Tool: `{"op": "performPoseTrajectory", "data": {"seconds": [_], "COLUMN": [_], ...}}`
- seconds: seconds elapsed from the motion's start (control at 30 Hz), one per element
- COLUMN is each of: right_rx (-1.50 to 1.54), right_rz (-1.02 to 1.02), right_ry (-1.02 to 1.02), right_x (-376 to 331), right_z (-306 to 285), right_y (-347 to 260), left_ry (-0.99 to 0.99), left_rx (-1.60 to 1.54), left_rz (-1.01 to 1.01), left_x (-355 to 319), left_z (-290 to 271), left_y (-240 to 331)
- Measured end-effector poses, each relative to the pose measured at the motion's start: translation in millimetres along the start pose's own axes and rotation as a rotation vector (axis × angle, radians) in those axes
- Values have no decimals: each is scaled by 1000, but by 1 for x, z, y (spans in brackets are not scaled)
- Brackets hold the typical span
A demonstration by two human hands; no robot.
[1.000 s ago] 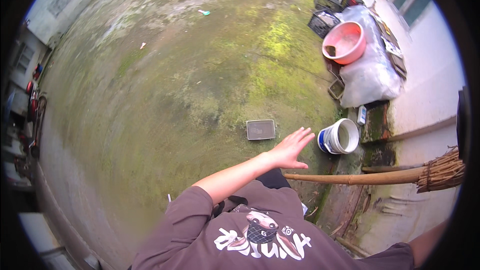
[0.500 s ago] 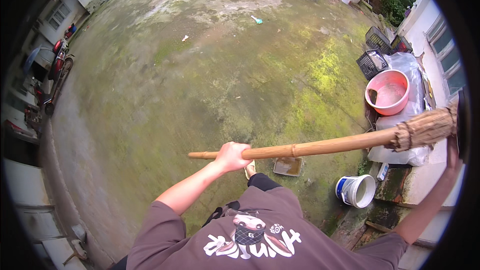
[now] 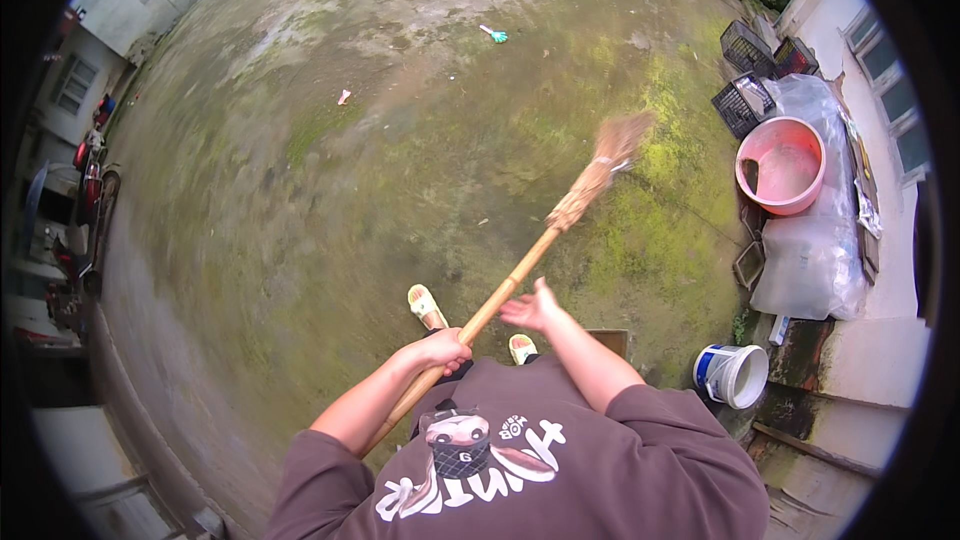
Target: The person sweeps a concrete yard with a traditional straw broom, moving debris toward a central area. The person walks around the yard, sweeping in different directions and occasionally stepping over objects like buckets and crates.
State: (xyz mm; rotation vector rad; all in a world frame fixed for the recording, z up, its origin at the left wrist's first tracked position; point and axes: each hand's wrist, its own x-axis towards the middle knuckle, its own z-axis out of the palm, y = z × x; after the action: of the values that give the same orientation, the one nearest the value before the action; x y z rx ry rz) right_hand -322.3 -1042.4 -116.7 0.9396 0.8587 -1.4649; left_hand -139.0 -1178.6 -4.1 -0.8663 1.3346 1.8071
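Note:
A broom (image 3: 522, 270) with a bamboo handle slants across my body. Its straw head points away from me to the far right, over the mossy yard floor, and is blurred by motion. My left hand (image 3: 443, 349) is wrapped round the handle low down, near my waist. Just right of the handle, my right hand (image 3: 532, 308) has its fingers spread, apart from the broom. My feet, in pale yellow slippers (image 3: 424, 302), stand beneath. A shallow tray (image 3: 611, 342) is partly hidden by my right forearm.
On the right are a pink basin (image 3: 783, 168), black crates (image 3: 743, 106), clear plastic sheeting (image 3: 808, 265) and a white bucket (image 3: 732, 376) lying tilted by mossy steps. A green hand-shaped toy (image 3: 495, 34) and a small scrap (image 3: 345, 97) lie ahead. A red motorbike (image 3: 92, 202) stands at the left.
The broom has swung from pointing right to pointing ahead, its head leaving the wall side. My right hand has come in from the far right to near the handle. The left keeps its hold.

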Motion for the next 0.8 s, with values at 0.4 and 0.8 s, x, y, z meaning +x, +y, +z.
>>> {"op": "performPoseTrajectory", "data": {"seconds": [0.4, 0.8], "right_rx": [412, 915], "right_rz": [-224, -513], "right_ry": [-97, 283], "right_x": [138, 172], "right_z": [276, 325], "right_y": [71, -4], "left_ry": [-266, -718], "left_rx": [166, 34], "left_rz": [-231, -786], "left_x": [-72, 34], "left_z": [-306, -404], "left_y": [96, 258]}}
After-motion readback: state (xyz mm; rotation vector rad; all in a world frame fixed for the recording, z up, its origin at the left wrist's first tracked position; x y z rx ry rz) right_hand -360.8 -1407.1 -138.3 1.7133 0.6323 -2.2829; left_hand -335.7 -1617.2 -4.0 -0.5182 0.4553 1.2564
